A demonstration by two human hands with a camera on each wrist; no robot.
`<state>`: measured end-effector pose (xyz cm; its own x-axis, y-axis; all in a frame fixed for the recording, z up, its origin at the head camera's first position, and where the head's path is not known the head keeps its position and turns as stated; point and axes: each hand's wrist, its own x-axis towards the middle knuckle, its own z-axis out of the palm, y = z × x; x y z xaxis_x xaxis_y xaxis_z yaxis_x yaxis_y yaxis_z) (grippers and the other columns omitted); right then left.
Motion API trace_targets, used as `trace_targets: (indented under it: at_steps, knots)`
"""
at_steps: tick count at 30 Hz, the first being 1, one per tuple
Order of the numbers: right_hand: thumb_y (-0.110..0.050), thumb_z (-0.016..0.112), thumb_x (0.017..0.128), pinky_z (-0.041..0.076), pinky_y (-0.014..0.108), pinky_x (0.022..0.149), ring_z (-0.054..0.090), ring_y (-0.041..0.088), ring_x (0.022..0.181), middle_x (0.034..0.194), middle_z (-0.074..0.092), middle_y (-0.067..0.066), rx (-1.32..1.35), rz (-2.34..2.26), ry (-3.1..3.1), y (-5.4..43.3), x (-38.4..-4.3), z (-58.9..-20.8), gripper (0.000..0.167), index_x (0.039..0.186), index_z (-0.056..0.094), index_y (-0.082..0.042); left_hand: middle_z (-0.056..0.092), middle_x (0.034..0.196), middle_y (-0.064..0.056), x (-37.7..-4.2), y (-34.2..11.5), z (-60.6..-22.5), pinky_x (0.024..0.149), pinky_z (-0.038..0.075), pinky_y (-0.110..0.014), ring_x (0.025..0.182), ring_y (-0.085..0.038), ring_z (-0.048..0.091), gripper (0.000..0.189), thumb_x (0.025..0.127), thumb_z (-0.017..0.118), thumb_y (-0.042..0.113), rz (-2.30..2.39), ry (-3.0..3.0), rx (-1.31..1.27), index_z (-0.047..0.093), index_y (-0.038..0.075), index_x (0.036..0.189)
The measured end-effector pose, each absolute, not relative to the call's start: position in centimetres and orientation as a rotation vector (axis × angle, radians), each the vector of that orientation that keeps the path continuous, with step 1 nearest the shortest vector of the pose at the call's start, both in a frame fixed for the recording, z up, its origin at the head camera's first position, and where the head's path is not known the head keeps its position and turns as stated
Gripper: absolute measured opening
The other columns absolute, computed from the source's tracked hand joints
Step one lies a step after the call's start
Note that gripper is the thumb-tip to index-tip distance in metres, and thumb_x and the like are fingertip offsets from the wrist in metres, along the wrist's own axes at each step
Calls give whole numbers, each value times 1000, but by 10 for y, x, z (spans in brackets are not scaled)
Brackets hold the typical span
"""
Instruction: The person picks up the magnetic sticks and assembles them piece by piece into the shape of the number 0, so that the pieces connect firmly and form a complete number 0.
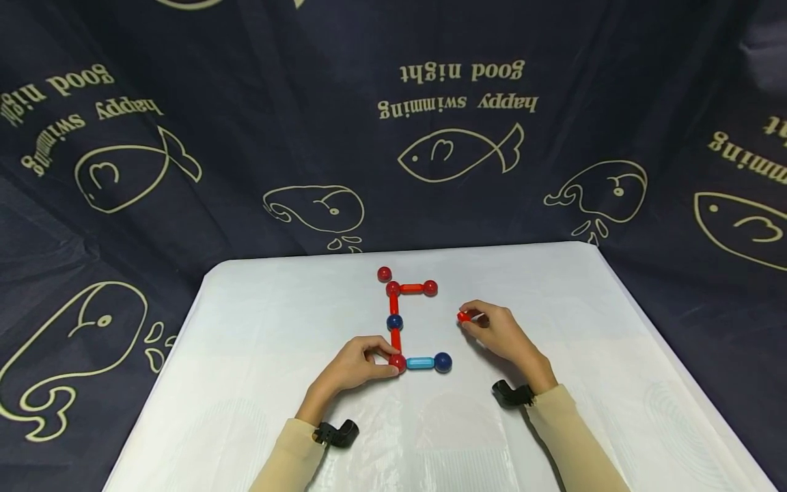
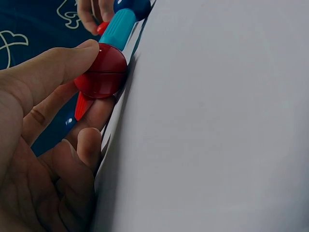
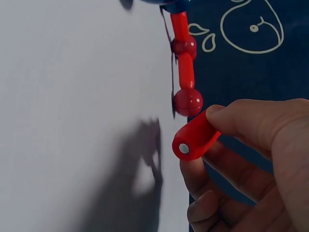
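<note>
On the white table lies a joined figure of balls and magnetic rods. My left hand (image 1: 359, 363) pinches the red ball (image 2: 102, 72) at its near left corner between thumb and fingers. From that ball a light blue rod (image 1: 421, 363) runs right to a dark blue ball (image 1: 443, 362), and a red rod (image 1: 395, 339) runs away to another blue ball (image 1: 395, 322). Right of the figure, my right hand (image 1: 501, 331) holds a loose red magnetic rod (image 3: 197, 137) between thumb and fingers. The rod's end with a pale round tip faces the right wrist camera.
Farther up, a red rod (image 1: 412, 289) joins two red balls at the figure's far end. A separate-looking red ball (image 1: 384, 274) sits just beyond it. The white tabletop (image 1: 258, 321) ends against a dark cloth (image 1: 246, 123) printed with fish and whales.
</note>
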<state>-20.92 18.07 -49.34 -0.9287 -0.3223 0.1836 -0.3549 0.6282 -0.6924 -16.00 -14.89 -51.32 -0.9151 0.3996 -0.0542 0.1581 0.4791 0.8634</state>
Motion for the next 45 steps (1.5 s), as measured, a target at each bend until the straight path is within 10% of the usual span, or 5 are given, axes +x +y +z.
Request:
trace_targets:
  at_steps: [45]
  knots:
    - [-9,70,96,58,23,66,74,20,88,111,74,12,654,1373,-2762,155,-202,-493,27,123,68,-3,75,95,8,-161,-149,-515,54,39,-22,59,-7,48,22,82,88,30,1427,2461,485,78,29,101]
